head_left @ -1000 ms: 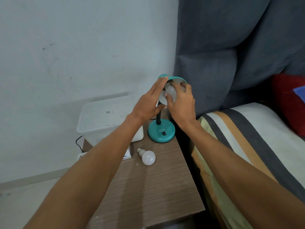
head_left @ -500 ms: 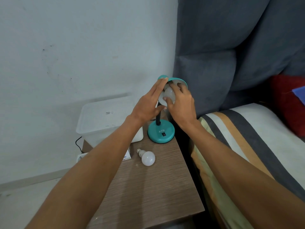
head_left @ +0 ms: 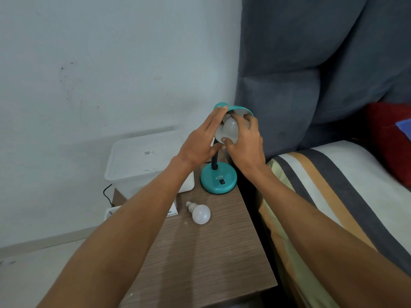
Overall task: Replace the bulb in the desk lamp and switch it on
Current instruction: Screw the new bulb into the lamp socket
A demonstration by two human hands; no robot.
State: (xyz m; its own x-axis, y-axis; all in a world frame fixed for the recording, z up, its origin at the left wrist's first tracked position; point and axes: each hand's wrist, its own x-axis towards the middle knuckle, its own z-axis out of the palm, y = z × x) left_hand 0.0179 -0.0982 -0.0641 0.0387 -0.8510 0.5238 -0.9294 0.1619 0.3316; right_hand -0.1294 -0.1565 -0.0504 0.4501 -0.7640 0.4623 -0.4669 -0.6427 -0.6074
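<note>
A: The right hand (head_left: pixel 245 142), what is it doing in the head view?

B: Its fingers and thumb are closed around a white bulb (head_left: pixel 230 128) that sits inside the teal shade (head_left: pixel 241 110) of the desk lamp (head_left: pixel 219 182).

A: And the left hand (head_left: pixel 201 141)?

B: Flat and spread, fingers straight, laid against the shade's left rim with the thumb tucked under it. It braces the shade rather than gripping anything.

A: Where does the lamp stand?

B: At the far end of a wood-grain bedside table (head_left: pixel 200 258), its round base with a black switch (head_left: pixel 222 181) facing the camera.

A: Any other bulb?

B: A second white bulb (head_left: pixel 200 213) lies on its side on the table, nearer than the base and apart from it, screw cap pointing left. A white plastic box (head_left: pixel 142 161) sits to the lamp's left, and a striped mattress (head_left: pixel 322 196) lies to the right.
</note>
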